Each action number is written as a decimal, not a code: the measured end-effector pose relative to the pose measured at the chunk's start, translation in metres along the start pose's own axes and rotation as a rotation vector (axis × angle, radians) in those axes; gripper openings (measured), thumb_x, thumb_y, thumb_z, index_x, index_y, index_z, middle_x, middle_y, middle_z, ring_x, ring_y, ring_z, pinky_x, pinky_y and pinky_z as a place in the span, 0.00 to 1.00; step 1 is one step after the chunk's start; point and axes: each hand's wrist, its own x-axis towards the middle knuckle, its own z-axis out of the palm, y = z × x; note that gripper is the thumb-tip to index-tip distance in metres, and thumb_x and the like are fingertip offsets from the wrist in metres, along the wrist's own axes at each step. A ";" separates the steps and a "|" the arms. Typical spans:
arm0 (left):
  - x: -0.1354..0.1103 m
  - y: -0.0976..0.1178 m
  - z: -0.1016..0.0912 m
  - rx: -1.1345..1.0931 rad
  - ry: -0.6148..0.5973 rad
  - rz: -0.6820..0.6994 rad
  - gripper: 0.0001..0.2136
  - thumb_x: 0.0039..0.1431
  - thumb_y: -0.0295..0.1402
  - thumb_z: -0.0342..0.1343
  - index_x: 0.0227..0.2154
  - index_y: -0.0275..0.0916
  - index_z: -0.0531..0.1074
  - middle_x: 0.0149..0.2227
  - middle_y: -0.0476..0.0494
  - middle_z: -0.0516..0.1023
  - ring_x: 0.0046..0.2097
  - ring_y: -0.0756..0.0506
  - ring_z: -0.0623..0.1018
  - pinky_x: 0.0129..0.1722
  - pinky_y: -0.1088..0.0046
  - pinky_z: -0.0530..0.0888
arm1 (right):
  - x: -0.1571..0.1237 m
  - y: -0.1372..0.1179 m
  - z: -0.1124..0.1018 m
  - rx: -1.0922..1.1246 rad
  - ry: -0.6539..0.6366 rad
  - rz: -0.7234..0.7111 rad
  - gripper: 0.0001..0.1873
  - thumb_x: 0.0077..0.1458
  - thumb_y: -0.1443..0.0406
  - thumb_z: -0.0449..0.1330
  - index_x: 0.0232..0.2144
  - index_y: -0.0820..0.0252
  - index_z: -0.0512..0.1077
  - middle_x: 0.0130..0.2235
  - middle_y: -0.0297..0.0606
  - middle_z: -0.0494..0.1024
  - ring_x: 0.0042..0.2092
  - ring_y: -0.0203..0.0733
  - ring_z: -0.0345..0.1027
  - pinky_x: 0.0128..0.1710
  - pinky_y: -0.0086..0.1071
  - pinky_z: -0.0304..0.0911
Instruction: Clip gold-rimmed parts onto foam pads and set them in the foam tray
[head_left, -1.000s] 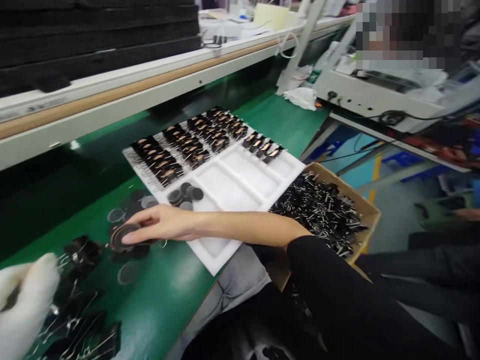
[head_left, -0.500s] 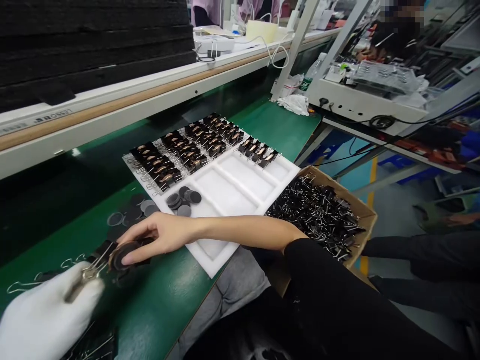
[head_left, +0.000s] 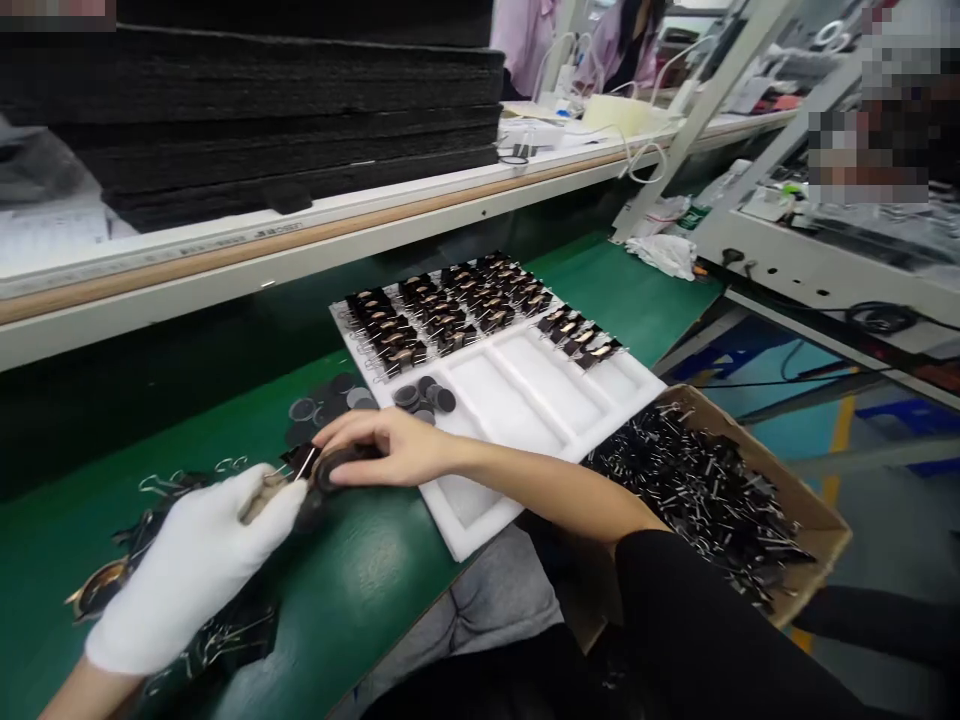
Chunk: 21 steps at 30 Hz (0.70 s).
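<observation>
While the gloved left hand has come up pinching a clip, the bare right hand has carried its dark disc to meet it over the worktop, fingers closed; tray right.

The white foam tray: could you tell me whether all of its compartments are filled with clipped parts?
No, the white foam tray has several bare compartments near the person, and only its far rows hold clipped parts.

Your bare right hand pinches a dark round disc just left of the white foam tray. Your gloved left hand grips a black binder clip, its wire handles touching that disc.
</observation>
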 end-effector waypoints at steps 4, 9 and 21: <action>-0.004 0.003 0.004 -0.071 -0.054 0.047 0.21 0.68 0.51 0.47 0.25 0.41 0.61 0.23 0.54 0.64 0.27 0.50 0.66 0.29 0.73 0.62 | -0.004 -0.016 -0.020 -0.060 0.048 0.132 0.14 0.58 0.61 0.68 0.45 0.61 0.81 0.50 0.43 0.83 0.53 0.45 0.78 0.57 0.38 0.71; -0.009 0.019 0.013 -0.171 -0.141 0.128 0.22 0.68 0.47 0.48 0.22 0.40 0.56 0.21 0.54 0.58 0.25 0.52 0.60 0.28 0.72 0.55 | -0.008 -0.036 -0.042 -0.182 0.022 0.245 0.14 0.53 0.63 0.71 0.41 0.62 0.81 0.43 0.42 0.85 0.45 0.45 0.81 0.48 0.36 0.74; -0.024 0.028 0.040 -0.274 -0.166 0.315 0.24 0.69 0.47 0.52 0.20 0.40 0.54 0.17 0.57 0.52 0.22 0.53 0.53 0.25 0.72 0.52 | -0.010 -0.041 -0.046 -0.274 -0.389 0.385 0.14 0.51 0.59 0.72 0.40 0.59 0.85 0.38 0.38 0.86 0.39 0.43 0.81 0.42 0.34 0.76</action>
